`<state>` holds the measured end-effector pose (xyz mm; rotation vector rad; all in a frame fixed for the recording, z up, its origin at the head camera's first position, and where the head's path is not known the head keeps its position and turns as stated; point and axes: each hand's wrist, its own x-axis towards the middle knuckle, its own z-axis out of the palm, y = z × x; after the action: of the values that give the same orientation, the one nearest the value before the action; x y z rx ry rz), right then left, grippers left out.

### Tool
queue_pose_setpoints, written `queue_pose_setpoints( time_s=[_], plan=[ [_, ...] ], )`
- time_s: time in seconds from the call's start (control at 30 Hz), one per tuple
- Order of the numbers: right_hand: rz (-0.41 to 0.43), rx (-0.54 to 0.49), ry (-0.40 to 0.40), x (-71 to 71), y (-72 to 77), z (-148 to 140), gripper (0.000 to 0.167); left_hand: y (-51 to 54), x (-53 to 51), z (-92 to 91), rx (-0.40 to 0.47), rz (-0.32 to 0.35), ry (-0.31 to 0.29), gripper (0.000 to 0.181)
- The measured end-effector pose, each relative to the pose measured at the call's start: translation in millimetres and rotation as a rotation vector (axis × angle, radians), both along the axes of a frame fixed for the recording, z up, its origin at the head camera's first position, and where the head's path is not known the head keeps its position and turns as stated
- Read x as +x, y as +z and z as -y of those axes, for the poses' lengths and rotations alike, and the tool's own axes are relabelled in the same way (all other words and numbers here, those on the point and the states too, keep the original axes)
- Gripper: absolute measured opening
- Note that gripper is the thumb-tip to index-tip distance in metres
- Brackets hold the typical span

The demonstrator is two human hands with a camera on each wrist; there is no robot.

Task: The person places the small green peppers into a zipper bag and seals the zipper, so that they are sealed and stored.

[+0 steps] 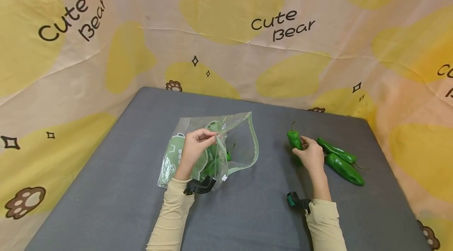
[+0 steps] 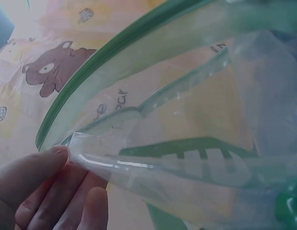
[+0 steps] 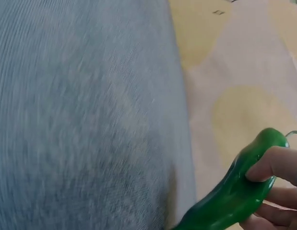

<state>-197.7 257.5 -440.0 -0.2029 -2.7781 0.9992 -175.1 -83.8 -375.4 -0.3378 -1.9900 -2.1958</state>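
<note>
Bag (image 1: 242, 147): green pepper (image 1: 229, 156) inside, count unclear; left grip (image 1: 194, 147) pinches rim (image 1: 257, 145)
Right grip (image 1: 311, 154): holding another pepper (image 1: 293, 139)
Table (image 1: 106, 188): two peppers (image 1: 344, 169) unbagged

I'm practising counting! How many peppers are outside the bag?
3: one pepper in the right hand, a second and third on the table to its right. The bag holds more peppers, partly hidden.

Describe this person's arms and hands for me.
The person wears long cream fabric sleeves. A black wrist-mounted device sits near the left hand, another black device with a teal-green patch near the right hand. No gloves show.
</note>
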Motion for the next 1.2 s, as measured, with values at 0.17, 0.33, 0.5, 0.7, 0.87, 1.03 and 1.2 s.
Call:
queue_pose_setpoints(
  time_s=[0.17, 0.33, 0.5, 0.7, 0.87, 1.03, 1.2],
  plan=[
    [-0.059, -0.066, 0.086, 6.7, -0.6, 7, 0.044, -1.3, -0.5, -0.9, 0.002, -0.004, -0.004, 0.008],
    [-0.100, -0.093, 0.095, 10.8, -0.5, 17, 0.042, -9.2, -5.2, 0.2, 0.020, -0.004, -0.008, 0.008],
    [-0.108, -0.097, 0.117, 13.8, 0.5, 24, 0.042, -21.2, -11.5, 0.7, 0.046, 0.007, -0.028, 0.009],
    [-0.094, -0.150, 0.112, 16.7, -0.3, 32, 0.039, -24.6, -12.6, 0.5, 0.046, -0.030, -0.027, 0.010],
    [-0.137, -0.160, 0.123, 18.5, -1.4, 37, 0.036, -25.3, -12.6, 1.3, 0.053, -0.041, -0.025, 0.008],
    [-0.190, -0.148, 0.112, 20.6, -3.9, 38, 0.032, -24.6, -12.3, 1.3, 0.056, -0.055, -0.037, 0.008],
    [-0.184, -0.166, 0.114, 21.5, -3.7, 35, 0.033, -25.7, -12.9, 0.5, 0.043, -0.034, -0.037, 0.008]
  ],
)
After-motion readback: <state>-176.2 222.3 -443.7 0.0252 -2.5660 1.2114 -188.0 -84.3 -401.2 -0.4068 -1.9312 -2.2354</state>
